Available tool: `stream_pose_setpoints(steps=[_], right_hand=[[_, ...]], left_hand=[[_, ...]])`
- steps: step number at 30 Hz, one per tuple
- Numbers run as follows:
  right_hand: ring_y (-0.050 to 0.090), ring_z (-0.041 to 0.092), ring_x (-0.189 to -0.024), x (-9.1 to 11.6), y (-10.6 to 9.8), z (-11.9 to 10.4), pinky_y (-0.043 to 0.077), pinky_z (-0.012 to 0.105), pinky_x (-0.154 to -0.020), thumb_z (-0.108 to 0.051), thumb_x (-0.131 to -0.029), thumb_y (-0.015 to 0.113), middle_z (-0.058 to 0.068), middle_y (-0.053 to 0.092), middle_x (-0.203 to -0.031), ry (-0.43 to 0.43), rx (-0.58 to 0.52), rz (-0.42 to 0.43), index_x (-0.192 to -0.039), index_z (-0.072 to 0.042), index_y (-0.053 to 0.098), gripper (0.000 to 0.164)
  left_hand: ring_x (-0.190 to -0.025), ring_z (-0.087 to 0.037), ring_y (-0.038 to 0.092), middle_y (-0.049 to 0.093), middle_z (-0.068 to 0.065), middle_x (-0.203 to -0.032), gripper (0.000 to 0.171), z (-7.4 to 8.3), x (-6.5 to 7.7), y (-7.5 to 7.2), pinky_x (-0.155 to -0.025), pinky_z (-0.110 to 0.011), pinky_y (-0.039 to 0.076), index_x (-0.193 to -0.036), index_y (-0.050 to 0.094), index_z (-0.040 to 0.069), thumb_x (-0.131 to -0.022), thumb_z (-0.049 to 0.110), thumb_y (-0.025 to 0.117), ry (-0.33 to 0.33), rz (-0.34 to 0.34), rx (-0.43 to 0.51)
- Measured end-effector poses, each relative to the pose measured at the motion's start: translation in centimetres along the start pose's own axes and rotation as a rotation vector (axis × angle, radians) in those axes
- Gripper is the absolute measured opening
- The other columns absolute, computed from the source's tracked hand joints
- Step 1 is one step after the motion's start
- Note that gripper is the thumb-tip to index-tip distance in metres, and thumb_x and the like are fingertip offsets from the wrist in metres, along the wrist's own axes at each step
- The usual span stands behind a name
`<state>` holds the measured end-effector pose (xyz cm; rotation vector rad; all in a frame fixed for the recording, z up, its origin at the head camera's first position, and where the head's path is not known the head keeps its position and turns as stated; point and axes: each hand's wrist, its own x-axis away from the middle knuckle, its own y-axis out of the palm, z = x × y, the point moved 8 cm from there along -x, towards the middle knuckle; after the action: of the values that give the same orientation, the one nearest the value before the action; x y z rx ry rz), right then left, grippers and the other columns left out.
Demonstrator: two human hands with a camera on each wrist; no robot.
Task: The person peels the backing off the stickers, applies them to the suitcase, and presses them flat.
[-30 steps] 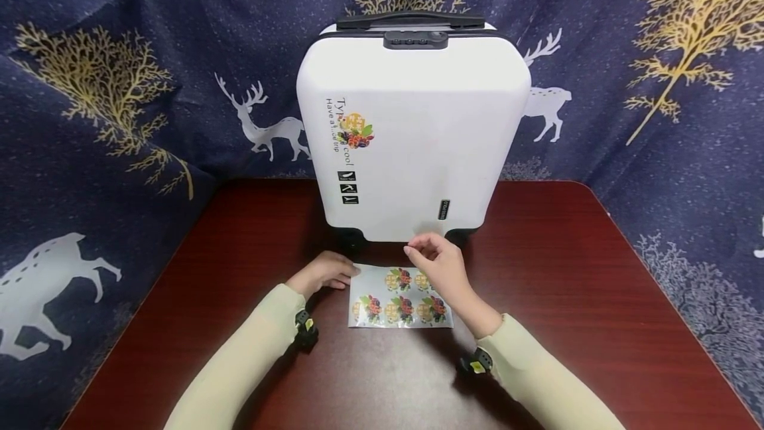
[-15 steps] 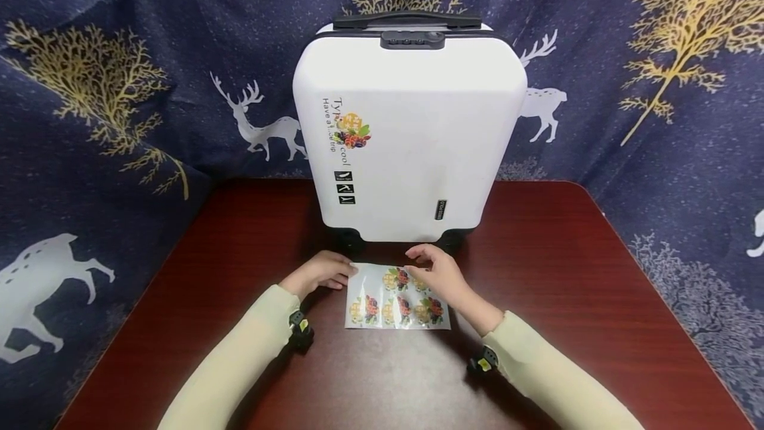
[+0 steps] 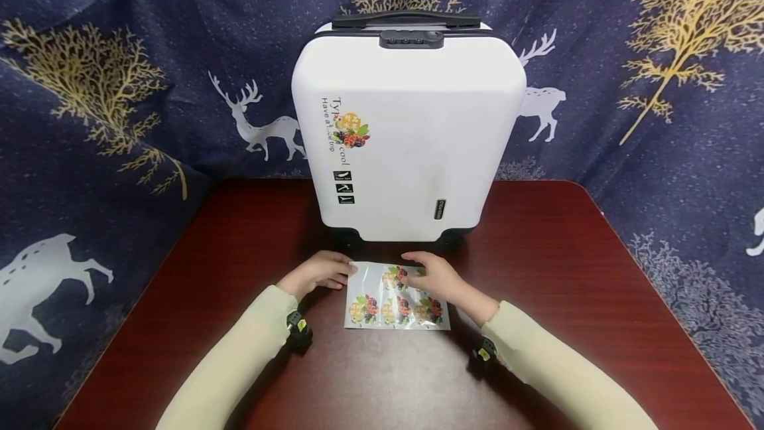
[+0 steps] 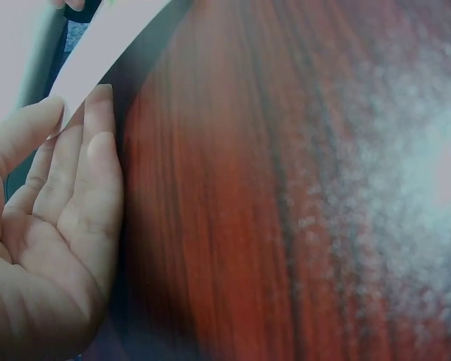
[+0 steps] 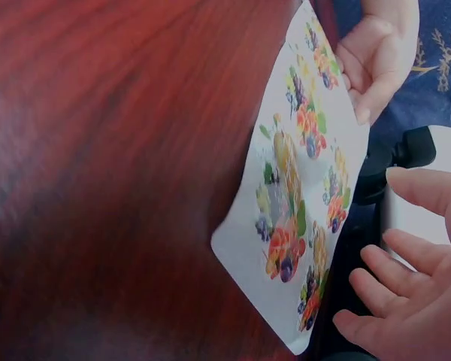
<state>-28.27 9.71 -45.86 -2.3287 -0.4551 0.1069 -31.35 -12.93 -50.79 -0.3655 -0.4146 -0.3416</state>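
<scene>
A white sheet of fruit stickers is held a little off the table in the head view, its surface glossy and bent. My left hand pinches its upper left corner between thumb and fingers, as the left wrist view also shows with the sheet's edge. Over the sheet's upper right part is my right hand, covering one sticker. In the right wrist view the right hand's fingers are spread and loosely bent, beside the sheet, holding nothing. One fruit sticker is on the white suitcase.
The suitcase stands upright at the back of the dark red wooden table, on black wheels. Behind it hangs a blue cloth printed with deer and trees. A black camera is strapped to each wrist.
My right hand has come down toward the sheet, its thumb and fingers parting from a near pinch. The left hand keeps its grip on the corner. The view has shifted slightly.
</scene>
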Motion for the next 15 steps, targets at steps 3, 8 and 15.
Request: stream_pose_setpoints(steps=[3, 8, 15], right_hand=[[0.056, 0.034, -0.133, -0.3, 0.2, 0.2, 0.047, 0.053, -0.111, -0.017, -0.092, 0.073, 0.021, 0.058, -0.147, 0.002, 0.012, -0.037, -0.14, -0.004, 0.06, 0.051], [0.055, 0.036, -0.136, -0.8, 0.5, 0.6, 0.048, 0.053, -0.11, -0.017, -0.093, 0.073, 0.021, 0.06, -0.144, -0.01, 0.02, -0.065, -0.138, -0.003, 0.061, 0.049], [0.063, 0.03, -0.122, -1.5, 0.7, 0.9, 0.053, 0.046, -0.1, -0.021, -0.094, 0.073, 0.018, 0.067, -0.137, -0.014, 0.026, -0.092, -0.131, -0.004, 0.067, 0.041]], left_hand=[[-0.084, -0.014, 0.071, 0.073, -0.014, -0.107, 0.043, 0.0, 0.0, 0.0, -0.072, -0.026, 0.061, -0.129, 0.057, -0.01, -0.094, 0.013, 0.068, 0.012, -0.015, -0.003], [-0.083, -0.012, 0.07, 0.073, -0.011, -0.104, 0.041, 0.1, 0.1, 0.2, -0.071, -0.025, 0.06, -0.129, 0.058, -0.009, -0.095, 0.012, 0.067, 0.018, -0.03, 0.005], [-0.083, -0.012, 0.07, 0.074, -0.009, -0.102, 0.04, 0.3, 0.3, 0.2, -0.07, -0.025, 0.059, -0.128, 0.058, -0.009, -0.096, 0.011, 0.067, 0.025, -0.03, 0.01]])
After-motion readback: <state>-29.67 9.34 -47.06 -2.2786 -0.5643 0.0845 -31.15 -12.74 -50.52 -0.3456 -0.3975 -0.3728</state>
